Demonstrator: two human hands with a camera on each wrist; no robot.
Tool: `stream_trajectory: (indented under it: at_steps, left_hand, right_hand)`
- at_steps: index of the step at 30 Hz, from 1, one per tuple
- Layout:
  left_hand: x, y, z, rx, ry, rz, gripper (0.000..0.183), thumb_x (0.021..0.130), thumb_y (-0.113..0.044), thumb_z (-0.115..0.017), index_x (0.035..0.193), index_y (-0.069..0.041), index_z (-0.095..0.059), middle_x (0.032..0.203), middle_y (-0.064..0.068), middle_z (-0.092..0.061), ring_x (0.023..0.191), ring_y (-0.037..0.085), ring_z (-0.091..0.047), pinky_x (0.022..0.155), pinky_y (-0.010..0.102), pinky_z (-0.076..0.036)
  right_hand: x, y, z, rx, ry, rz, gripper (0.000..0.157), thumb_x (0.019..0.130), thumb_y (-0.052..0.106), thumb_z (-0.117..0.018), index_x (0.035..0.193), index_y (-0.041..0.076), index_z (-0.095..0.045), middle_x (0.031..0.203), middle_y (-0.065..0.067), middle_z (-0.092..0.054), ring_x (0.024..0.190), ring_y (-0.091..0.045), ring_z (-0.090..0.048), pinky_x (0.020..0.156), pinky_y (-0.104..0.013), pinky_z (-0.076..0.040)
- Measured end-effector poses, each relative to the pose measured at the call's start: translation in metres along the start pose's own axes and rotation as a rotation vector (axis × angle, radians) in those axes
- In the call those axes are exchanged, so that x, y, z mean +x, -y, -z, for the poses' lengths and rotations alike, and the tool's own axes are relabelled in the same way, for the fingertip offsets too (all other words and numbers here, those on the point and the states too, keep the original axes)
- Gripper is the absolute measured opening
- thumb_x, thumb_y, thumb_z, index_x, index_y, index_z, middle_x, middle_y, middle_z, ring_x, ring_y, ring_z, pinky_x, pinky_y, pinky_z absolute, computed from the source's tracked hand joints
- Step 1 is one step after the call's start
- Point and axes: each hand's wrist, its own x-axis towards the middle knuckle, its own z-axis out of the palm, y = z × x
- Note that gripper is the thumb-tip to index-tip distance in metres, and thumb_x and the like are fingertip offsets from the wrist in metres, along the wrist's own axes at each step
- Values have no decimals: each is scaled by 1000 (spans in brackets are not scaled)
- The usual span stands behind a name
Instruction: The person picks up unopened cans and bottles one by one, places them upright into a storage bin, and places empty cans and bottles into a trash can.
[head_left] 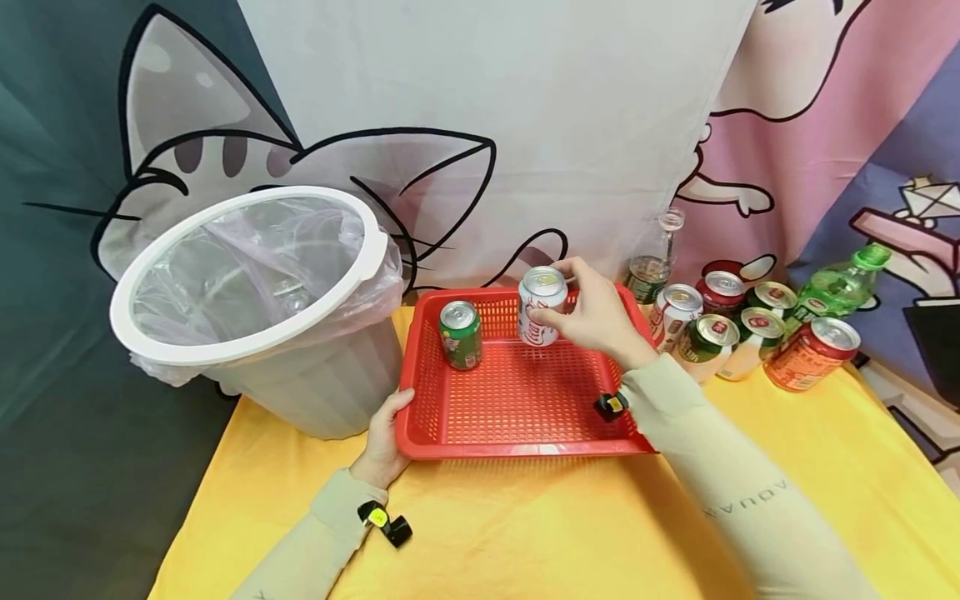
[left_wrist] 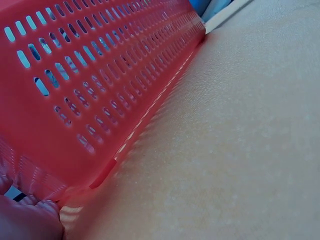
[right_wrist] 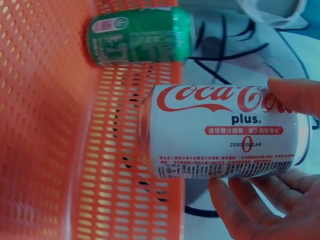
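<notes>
My right hand [head_left: 596, 312] grips a white Coca-Cola can [head_left: 538, 298] upright over the back part of a red plastic basket [head_left: 510, 396]. In the right wrist view the thumb presses one side of the Coca-Cola can [right_wrist: 220, 132], with the fingers on the other. A green drink can [head_left: 461, 337] stands inside the basket at the back left. At the basket's left front corner, my left hand [head_left: 384, 437] holds the rim with the thumb on top. The left wrist view shows its curled fingertips by the perforated basket wall [left_wrist: 100, 70].
A grey bin [head_left: 322, 392] with a white rim and a clear liner stands left of the basket. To the right are several drink cans [head_left: 715, 337], a green soda bottle [head_left: 836, 287] and a clear glass bottle [head_left: 649, 271]. A yellow cloth [head_left: 480, 533] covers the table.
</notes>
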Motion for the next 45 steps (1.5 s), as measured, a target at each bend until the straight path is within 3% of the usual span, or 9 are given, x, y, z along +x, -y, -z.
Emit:
stream_trajectory:
  at_steps: [9, 16, 35, 45]
  left_hand:
    - [1, 0, -1, 3, -10, 7, 61, 104, -32, -38, 160, -17, -18, 144, 8, -47, 125, 23, -53, 102, 39, -52]
    - [-1, 0, 0, 10, -9, 8, 61, 104, -33, -38, 160, -16, -19, 144, 9, -47, 126, 24, -52, 102, 38, -52]
    - [0, 1, 0, 9, -14, 8, 61, 103, -32, -37, 159, -17, -18, 143, 9, -47, 124, 24, -53, 101, 39, -53]
    - [0, 2, 0, 3, -17, 4, 62, 103, -32, -37, 160, -17, -17, 143, 9, -47, 124, 23, -54, 100, 39, -53]
  right_hand:
    - [10, -7, -28, -33, 94, -4, 61, 82, 28, -87, 131, 10, -54, 117, -9, -67, 108, -27, -64, 91, -45, -55]
    - [9, -13, -49, -119, 155, 18, 65, 82, 25, -85, 136, 6, -55, 126, -11, -63, 114, -30, -63, 102, -47, -52]
    - [12, -12, -68, -88, 188, 2, 67, 82, 32, -88, 137, 10, -56, 127, -8, -65, 119, -30, -61, 107, -49, -48]
    - [12, -12, -72, -53, 197, -4, 66, 82, 26, -89, 137, 9, -55, 127, -9, -66, 117, -28, -64, 106, -46, -50]
